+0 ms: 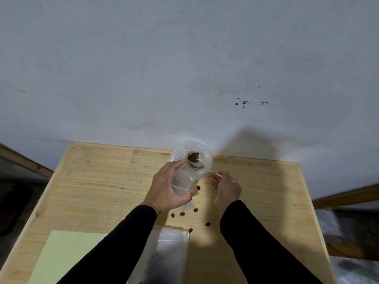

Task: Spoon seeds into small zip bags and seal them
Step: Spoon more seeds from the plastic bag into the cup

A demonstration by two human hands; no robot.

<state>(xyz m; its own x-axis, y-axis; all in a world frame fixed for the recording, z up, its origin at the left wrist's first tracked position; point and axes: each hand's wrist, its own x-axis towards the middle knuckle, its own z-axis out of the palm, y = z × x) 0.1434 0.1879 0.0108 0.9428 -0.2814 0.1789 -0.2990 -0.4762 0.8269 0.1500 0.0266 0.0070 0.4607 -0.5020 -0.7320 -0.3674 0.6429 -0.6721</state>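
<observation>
My left hand (168, 189) grips a small clear zip bag (189, 171), holding it up with its mouth open toward the wall. My right hand (226, 186) pinches the handle of a metal spoon (198, 166), whose bowl sits inside the bag's mouth. A heap of dark brown seeds (193, 156) lies on the spoon bowl. Several loose seeds (195, 210) are scattered on the wooden table (102, 181) below my hands.
A larger clear plastic bag with dark seeds (164, 257) lies at the table's near edge between my arms. A pale green sheet (67, 257) lies at the near left. A grey wall (184, 68) rises right behind the table.
</observation>
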